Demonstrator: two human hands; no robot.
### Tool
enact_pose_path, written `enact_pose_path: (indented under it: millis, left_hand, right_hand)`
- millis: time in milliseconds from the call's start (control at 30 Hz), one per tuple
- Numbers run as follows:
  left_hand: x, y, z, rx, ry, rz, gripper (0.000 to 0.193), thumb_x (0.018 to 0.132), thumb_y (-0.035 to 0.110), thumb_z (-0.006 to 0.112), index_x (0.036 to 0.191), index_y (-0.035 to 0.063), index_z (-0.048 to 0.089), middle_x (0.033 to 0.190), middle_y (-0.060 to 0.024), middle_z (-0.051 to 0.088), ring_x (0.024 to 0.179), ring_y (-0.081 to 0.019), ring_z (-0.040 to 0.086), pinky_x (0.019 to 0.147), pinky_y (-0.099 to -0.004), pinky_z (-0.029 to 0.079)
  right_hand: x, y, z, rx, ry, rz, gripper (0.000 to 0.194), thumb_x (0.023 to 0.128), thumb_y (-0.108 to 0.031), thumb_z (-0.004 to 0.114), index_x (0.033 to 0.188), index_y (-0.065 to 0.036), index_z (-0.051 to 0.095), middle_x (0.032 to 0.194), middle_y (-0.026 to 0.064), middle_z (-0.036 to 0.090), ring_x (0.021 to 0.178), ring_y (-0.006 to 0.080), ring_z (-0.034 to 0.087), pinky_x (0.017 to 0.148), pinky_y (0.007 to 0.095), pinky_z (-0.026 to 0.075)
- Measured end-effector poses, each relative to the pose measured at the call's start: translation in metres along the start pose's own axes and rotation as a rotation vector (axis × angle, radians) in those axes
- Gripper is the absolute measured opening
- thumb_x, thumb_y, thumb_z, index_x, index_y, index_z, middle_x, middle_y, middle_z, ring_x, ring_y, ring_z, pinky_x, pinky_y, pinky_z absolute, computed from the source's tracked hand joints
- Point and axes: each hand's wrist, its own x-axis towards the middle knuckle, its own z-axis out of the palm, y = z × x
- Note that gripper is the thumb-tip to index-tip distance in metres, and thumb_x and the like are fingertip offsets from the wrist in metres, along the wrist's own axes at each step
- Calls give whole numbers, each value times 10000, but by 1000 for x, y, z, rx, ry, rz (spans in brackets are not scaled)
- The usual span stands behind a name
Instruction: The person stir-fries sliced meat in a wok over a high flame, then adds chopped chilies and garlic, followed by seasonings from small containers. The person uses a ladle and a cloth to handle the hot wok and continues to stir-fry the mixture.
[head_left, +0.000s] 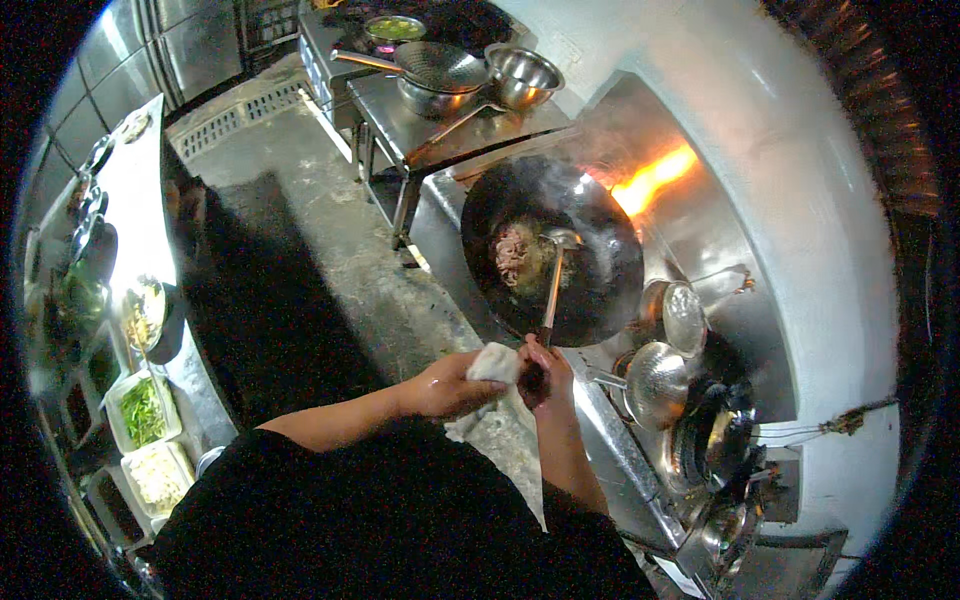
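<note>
In front of me a large dark wok (600, 292) sits on the stove. Slices of meat (511, 255) lie in its bottom amid liquid, and steam rises from it. My right hand (551, 375) is closed around the handle of a long metal ladle (554, 292). The ladle's bowl rests in the wok beside the meat. Close by on the left, my left hand (450, 386) grips a folded white cloth (495, 364) near the wok's near rim. Its hold on the wok itself cannot be made out. A bright flame (652, 180) flares beyond the far right rim.
A steel side table (382, 112) carries a perforated strainer (442, 66) and a steel bowl (525, 75). Right of the wok are a metal strainer (657, 382) and another pan (724, 435). On the left counter (135, 195) stand containers of chopped greens (142, 411) and pale pieces (159, 478).
</note>
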Motion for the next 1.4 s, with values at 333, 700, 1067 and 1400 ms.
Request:
enact_pose_path:
  millis: [333,700,1067,1400]
  left_hand:
    - [87,-98,-56,-542,481,-347,772,897,670,491,1256,-14,493,1087,-200,608,884,-374,612,725,-526,512]
    - [183,-64,-34,-220,465,-444,368,934,391,521,1001,35,588,792,-129,613,667,-275,614,564,-423,482]
    - [303,-13,-47,-208,454,-276,312,906,418,598,965,112,570,752,-94,617,641,-280,638,497,-390,504]
    - [395,-33,-101,36,532,-418,296,864,313,589,935,30,638,768,-123,586,645,-276,588,521,-482,450]
  right_hand:
    - [-83,-39,-50,-696,128,-94,647,802,-36,626,1402,1,386,818,108,587,631,195,577,552,323,484]
    - [-25,-169,-267,-1332,831,-662,229,781,13,550,987,-46,469,739,69,510,557,145,490,469,330,410]
    - [65,-239,-395,639,-132,-356,135,831,-92,589,849,-26,473,686,36,484,617,174,502,553,280,430]
    - [6,-182,-318,-1635,1132,-118,670,792,-60,588,1422,12,375,1045,240,655,826,379,642,714,420,510]
